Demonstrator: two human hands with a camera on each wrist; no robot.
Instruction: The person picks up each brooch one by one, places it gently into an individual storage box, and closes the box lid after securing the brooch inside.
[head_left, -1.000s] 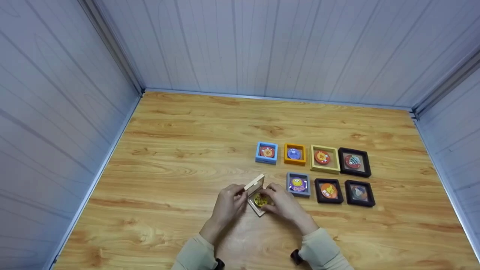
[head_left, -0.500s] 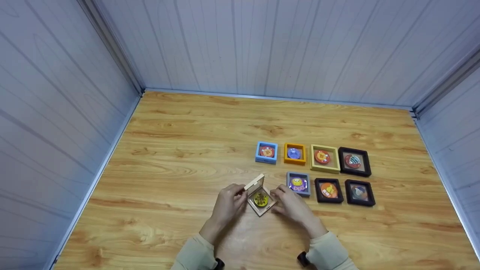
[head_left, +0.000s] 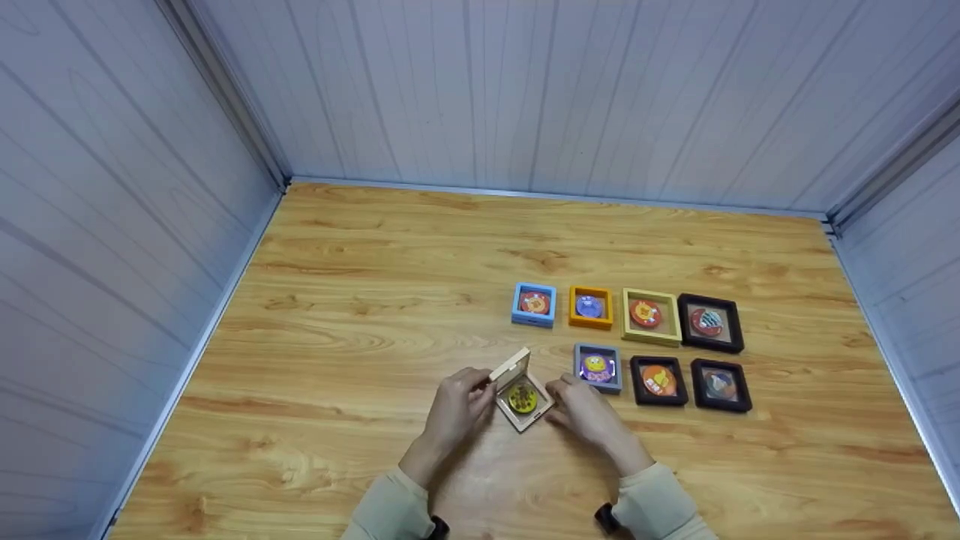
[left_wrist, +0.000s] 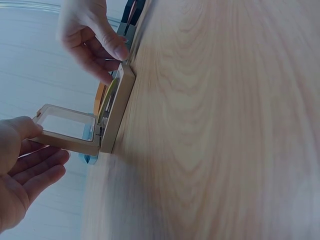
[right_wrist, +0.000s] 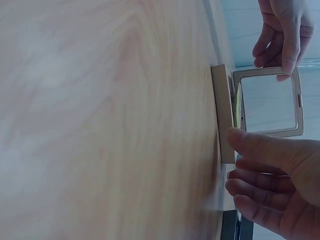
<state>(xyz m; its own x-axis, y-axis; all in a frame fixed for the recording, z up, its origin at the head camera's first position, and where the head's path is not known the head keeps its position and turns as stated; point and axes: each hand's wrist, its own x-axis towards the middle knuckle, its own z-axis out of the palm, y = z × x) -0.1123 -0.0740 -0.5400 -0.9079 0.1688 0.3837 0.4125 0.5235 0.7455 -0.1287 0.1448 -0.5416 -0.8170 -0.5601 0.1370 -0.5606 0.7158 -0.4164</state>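
A small beige display case (head_left: 534, 421) stands open like a book on the table, its base flat and its clear-windowed lid (left_wrist: 65, 122) raised. On the base's clear film lies a round yellow badge (head_left: 523, 398) with dark markings, seen edge-on in the right wrist view. My left hand (head_left: 456, 403) pinches the lid's outer edge between thumb and fingers. At the opposite corner of the base, my right hand (head_left: 589, 411) holds it lightly, thumb (right_wrist: 240, 136) at the rim and curled fingers around the corner.
Closed frames with round badges lie to the right: grey (head_left: 598, 367), light blue (head_left: 533, 321), orange (head_left: 590, 324), yellow (head_left: 651, 340) and several black ones, such as this black frame (head_left: 658, 401). Pale panel walls (head_left: 495, 97) enclose the wooden table (head_left: 337, 300).
My right hand has drawn back from over the badge to the right corner of the base, uncovering the badge. My left hand keeps its hold on the lid.
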